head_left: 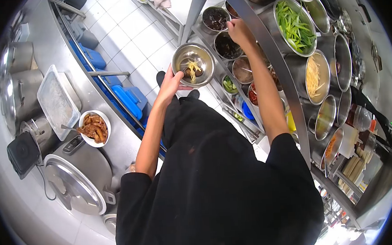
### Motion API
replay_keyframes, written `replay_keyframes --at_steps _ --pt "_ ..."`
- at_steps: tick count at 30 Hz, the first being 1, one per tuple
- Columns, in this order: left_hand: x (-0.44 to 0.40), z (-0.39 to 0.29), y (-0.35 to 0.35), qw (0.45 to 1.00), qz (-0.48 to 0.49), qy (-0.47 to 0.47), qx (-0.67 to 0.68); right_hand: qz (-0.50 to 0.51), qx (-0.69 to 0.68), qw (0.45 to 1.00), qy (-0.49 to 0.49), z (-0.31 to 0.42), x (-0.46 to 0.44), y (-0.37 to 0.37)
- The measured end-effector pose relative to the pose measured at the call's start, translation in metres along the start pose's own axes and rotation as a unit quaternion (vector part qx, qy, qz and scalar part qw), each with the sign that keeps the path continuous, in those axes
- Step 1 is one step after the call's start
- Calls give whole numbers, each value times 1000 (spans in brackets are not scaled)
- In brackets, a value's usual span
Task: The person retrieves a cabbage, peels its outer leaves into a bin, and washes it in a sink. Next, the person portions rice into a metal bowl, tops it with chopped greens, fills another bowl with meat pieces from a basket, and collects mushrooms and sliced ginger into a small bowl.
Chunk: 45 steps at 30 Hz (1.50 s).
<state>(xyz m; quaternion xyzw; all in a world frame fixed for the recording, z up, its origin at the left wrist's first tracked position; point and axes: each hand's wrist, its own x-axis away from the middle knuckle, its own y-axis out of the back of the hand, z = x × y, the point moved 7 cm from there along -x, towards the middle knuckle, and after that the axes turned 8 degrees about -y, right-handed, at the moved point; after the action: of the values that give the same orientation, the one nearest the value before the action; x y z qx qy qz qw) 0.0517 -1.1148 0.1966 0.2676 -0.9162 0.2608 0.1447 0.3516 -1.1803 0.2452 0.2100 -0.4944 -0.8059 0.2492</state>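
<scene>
My left hand [172,84] grips a round metal bowl [208,64] by its near left side, thumb over the rim. Inside the bowl lie pale yellow shreds [194,68] with some dark pieces under them. On the lower shelf, my right hand [241,32] is over the metal containers, its fingers curled together; whatever they hold, if anything, is hidden. Just below and left of it is a container of dark, stringy food [227,47]. Another container of dark shreds [215,19] stands beyond.
More tubs hold red pieces [253,94] and green slices [229,84]. Cut green vegetables [292,24] and yellow strips [313,77] fill pans on the upper shelf, behind a metal edge. The left counter bears a bowl of brown food [95,128], a large lidded pot [76,183] and a plastic box [58,101].
</scene>
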Motion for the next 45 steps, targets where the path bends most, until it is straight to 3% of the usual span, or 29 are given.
replay_keyframes --at_steps 15,21,24,27,30,31,33,39,43,45 --pt "-56 -10 9 999 -36 -20 23 144 -124 974 -122 -8 7 -15" --pt "-66 4 14 997 -49 -17 49 239 -345 871 -254 -51 20 -37" --pt "-74 10 14 996 -56 -16 66 238 -421 835 -263 -53 26 -33" --pt "-80 17 15 996 -56 -25 67 241 -398 857 -223 -50 29 -18" --pt "-75 13 9 995 -45 -22 81 144 -301 940 -73 3 59 14" --pt "-73 13 7 996 -43 -18 82 64 -171 979 95 28 74 22" --pt "-70 14 2 996 -37 -10 82 91 -91 967 219 55 109 16" --pt "-58 20 5 998 -37 -29 52 -15 -176 980 87 20 115 46" --pt "-46 27 8 997 -41 -43 44 13 -148 984 -95 -22 113 61" --pt "-41 32 8 998 -44 -40 36 33 -76 995 -62 -28 112 52"
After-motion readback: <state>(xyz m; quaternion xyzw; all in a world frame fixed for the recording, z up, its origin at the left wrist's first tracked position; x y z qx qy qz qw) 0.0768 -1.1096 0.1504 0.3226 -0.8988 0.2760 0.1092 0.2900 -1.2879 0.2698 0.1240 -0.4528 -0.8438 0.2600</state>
